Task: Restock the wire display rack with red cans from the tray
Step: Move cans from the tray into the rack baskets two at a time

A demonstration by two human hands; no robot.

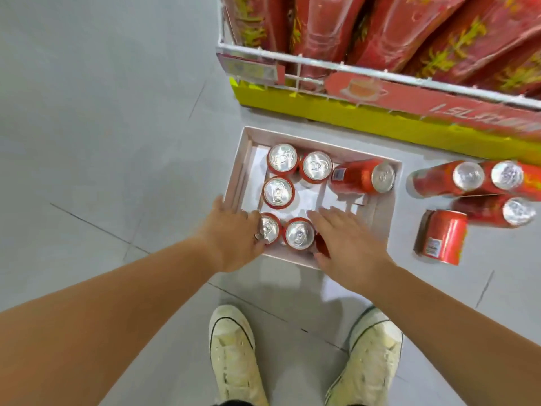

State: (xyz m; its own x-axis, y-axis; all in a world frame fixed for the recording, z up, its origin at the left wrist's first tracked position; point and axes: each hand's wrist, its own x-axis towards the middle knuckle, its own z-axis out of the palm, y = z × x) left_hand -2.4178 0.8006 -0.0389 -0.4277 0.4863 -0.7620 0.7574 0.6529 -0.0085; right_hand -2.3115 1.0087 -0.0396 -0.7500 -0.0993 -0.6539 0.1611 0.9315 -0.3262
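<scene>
One grey tiled floor (102,127) carries everything I see. The wire display rack (292,58) sits top right and is cut off by the frame. It holds red packs (395,30) whose print is unreadable. A white tray (243,171) lies on the floor just before it. The right grip (345,241) is flat with fingers spread over the tray's near edge, hiding most of one can. The left grip (231,232) is at the near-left corner with fingers against a can; closed round it or not, I cannot tell. Count of red cans (278,192): seven in the tray (five upright, one tipped, one mostly hidden) and four on the floor to its right.
</scene>
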